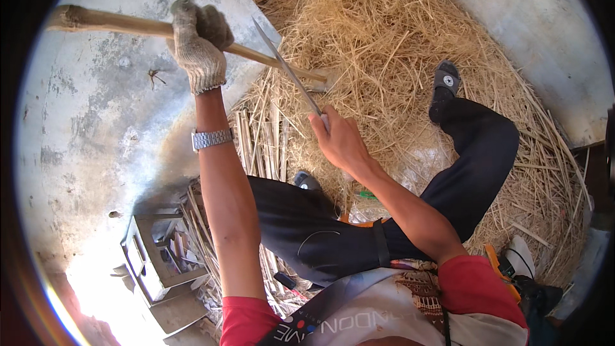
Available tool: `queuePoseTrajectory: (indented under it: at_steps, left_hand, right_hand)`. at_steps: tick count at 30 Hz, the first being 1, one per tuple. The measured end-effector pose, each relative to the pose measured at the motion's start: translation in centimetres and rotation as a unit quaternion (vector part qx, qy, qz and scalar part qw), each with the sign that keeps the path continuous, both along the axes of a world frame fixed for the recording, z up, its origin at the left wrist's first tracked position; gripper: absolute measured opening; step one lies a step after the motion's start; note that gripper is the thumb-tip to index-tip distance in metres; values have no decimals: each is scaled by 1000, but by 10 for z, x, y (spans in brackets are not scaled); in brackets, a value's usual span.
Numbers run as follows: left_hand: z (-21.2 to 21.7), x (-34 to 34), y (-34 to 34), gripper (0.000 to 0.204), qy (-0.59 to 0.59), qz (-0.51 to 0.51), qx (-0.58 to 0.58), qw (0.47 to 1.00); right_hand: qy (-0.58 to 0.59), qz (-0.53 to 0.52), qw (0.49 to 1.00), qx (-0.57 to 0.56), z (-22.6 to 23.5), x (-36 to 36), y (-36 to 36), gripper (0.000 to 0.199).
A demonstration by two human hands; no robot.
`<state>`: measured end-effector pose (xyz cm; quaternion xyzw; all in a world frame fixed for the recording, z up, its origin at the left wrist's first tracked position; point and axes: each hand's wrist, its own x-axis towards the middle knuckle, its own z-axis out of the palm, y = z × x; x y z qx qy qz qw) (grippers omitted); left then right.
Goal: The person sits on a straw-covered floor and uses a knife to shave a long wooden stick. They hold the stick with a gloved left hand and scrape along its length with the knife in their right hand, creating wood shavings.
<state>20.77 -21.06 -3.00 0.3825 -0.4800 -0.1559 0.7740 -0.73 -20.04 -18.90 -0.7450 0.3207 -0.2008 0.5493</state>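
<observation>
My left hand (198,45), in a knitted glove, is closed around a bamboo pole (122,23). The pole runs from the upper left, slanting down to the right, and its far tip ends above a heap of shavings. In my bare right hand (339,144) is a long narrow knife (293,77), gripped by its handle, with the blade pointing up and to the left. In this view the blade crosses the pole near its right end; whether the two touch I cannot tell.
Pale straw-like shavings (371,19) pile up ahead and to the right. Split bamboo strips (266,141) lie left of my legs. A stained pale wall (96,90) rises at the left. Near it stands a wooden box frame (186,277) with scraps inside. My sandalled foot (446,80) rests on the shavings.
</observation>
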Motion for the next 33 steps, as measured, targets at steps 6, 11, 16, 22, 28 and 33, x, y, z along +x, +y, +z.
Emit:
queuePoseTrajectory:
  at_steps: [6,11,16,22,28,33]
  left_hand:
    - [8,5,-6,38,25,-144,63,987]
    - [4,9,-11,35,10,-171,59,983]
    - [5,2,-15,32,46,-116,41,991]
    - [5,26,-2,36,-25,-203,20,979]
    - [3,4,6,39,69,-21,18,997]
    - [1,10,15,41,72,108,6,992]
  right_hand:
    - [-7,-16,999,46,6,3,-4,36]
    - [3,-30,999,33,-13,0,-6,35]
    - [-52,-47,997,-42,-3,7,6,34]
    - [22,-55,994,95,-54,19,-4,35]
    - [-111,-42,990,-74,-37,26,18,33]
    - [32,-64,996,59,-65,37,8,39]
